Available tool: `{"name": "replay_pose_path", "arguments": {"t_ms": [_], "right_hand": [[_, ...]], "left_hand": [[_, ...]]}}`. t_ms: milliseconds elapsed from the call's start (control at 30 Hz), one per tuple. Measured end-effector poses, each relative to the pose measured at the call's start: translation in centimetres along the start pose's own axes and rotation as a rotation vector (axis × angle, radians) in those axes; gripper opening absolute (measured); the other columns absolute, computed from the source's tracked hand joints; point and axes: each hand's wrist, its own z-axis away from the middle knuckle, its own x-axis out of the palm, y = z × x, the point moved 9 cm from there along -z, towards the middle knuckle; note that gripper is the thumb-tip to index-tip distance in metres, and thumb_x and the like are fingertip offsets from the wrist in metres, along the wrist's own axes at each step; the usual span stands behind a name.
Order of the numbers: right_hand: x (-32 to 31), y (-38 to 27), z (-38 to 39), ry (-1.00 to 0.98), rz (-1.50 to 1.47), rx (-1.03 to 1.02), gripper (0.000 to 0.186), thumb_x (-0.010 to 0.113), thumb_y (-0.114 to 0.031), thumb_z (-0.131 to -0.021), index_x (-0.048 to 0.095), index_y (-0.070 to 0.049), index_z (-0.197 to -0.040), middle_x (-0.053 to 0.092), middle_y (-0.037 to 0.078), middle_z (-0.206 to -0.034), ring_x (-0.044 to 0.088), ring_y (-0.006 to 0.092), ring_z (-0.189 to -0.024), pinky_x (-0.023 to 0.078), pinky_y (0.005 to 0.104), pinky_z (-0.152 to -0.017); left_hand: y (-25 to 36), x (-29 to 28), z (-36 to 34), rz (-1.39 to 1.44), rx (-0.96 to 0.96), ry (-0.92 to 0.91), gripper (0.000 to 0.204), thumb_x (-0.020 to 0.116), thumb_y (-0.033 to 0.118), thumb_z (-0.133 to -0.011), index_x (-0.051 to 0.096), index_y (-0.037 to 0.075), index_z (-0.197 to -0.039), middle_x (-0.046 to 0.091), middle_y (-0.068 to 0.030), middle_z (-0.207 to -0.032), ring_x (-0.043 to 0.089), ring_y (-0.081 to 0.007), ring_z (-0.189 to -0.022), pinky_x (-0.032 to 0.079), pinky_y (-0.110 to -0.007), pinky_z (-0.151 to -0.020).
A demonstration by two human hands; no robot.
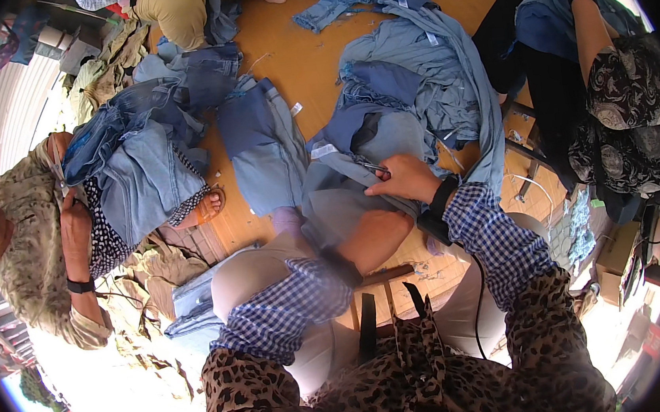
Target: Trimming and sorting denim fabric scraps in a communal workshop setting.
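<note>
Garment (345, 200) of pale blue denim-like cloth, white label (323, 149) attached, draped forward from between the knees (252, 283) onto the orange-brown ground surface (292, 59). Right hand (408, 178): thumb and fingertips pinched together on a slim dark tool (377, 171), probably snips, too small to confirm; at the cloth, near the label. Left hand (379, 238): blurred, over the same garment, just below the right; fingertips hidden, grip impossible to tell. Step in hand, by judgement: trimming along an edge. Next move, by judgement: edge to be kept taut with the left, tool tip to be placed with the right, without nicking the cloth. Nearby: heaped blue garments (444, 68) ahead; 1 co-worker (30, 227) at left, scissors (63, 182) beside a denim pile (138, 157); 1 more co-worker (628, 86) at right.
</note>
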Motion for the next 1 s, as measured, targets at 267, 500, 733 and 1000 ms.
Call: {"name": "replay_pose_path", "arguments": {"t_ms": [267, 500, 733, 1000], "right_hand": [[5.9, 3.9, 0.0, 0.015, -0.130, 0.025, 0.028, 0.066, -0.016, -0.070, 0.063, 0.001, -0.093, 0.063, 0.018, -0.077, 0.060, 0.0316, -0.072, 0.045, 0.0364, -0.065], [1.6, -3.6, 4.4, 0.079, -0.083, -0.118, 0.023, 0.060, -0.011, -0.071, 0.066, -0.001, -0.091, 0.063, 0.017, -0.084, 0.061, 0.0335, -0.077, 0.048, 0.0390, -0.068], [1.1, -7.9, 10.0, 0.089, 0.015, -0.383, 0.016, 0.060, -0.009, -0.072, 0.067, -0.004, -0.085, 0.060, 0.009, -0.076, 0.061, 0.0290, -0.069, 0.048, 0.0383, -0.062], [0.2, -8.2, 12.3, -0.010, -0.023, -0.419, 0.016, 0.059, -0.009, -0.073, 0.067, -0.005, -0.086, 0.057, 0.006, -0.076, 0.060, 0.0266, -0.070, 0.047, 0.0377, -0.060]], "left_hand": [[-1.6, 1.6, 2.8, 0.073, 0.070, -0.087, 0.017, 0.053, 0.006, -0.075, 0.059, 0.000, -0.089, 0.062, -0.0177, -0.080, 0.062, -0.0359, -0.079, 0.049, -0.042, -0.068], [-14.0, -6.9, 3.9, -0.155, -0.583, 0.094, 0.020, 0.061, 0.018, -0.080, 0.060, -0.002, -0.081, 0.061, -0.0216, -0.087, 0.059, -0.0375, -0.082, 0.046, -0.045, -0.072], [-11.8, -3.4, 0.6, -0.115, -0.466, 0.318, 0.027, 0.067, 0.020, -0.078, 0.058, -0.005, -0.086, 0.059, -0.0224, -0.090, 0.058, -0.0390, -0.088, 0.047, -0.044, -0.077], [-19.3, 4.3, 2.2, 0.139, -0.559, 0.247, 0.020, 0.060, 0.015, -0.083, 0.056, -0.002, -0.093, 0.063, -0.0162, -0.092, 0.060, -0.0331, -0.086, 0.047, -0.041, -0.074]]}}
